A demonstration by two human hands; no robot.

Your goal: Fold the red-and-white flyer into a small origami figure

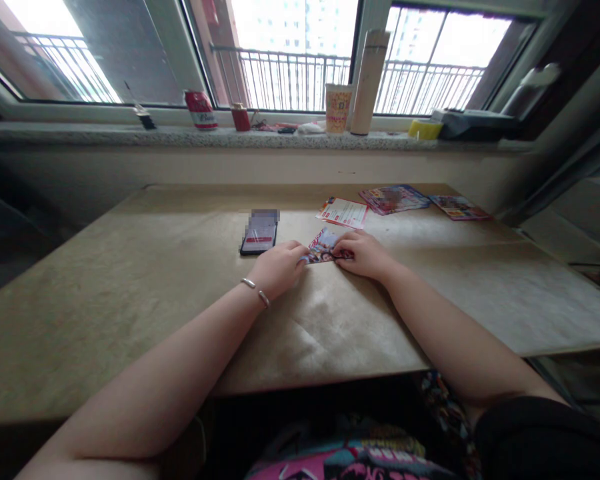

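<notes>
A colourful printed paper (324, 245) with pictures on it lies on the table between my hands, its far end folded or cut to a point. My left hand (284, 267), with a silver bangle at the wrist, has its fingertips closed on the paper's left edge. On the right edge, my right hand (359, 253) presses and grips with bent fingers; part of the paper is hidden under them. Just beyond my left hand lies a dark phone (260, 232) with its screen lit. A white card with a red border (343, 212) lies beyond the paper.
Colourful leaflets (395, 199) lie at the table's back right, with another printed stack (461, 207) beside them. Along the windowsill (280, 139) stand a red can (200, 110), a small red container (241, 117), a paper cup (338, 109), a tall cylinder (370, 83) and yellow tape (425, 129).
</notes>
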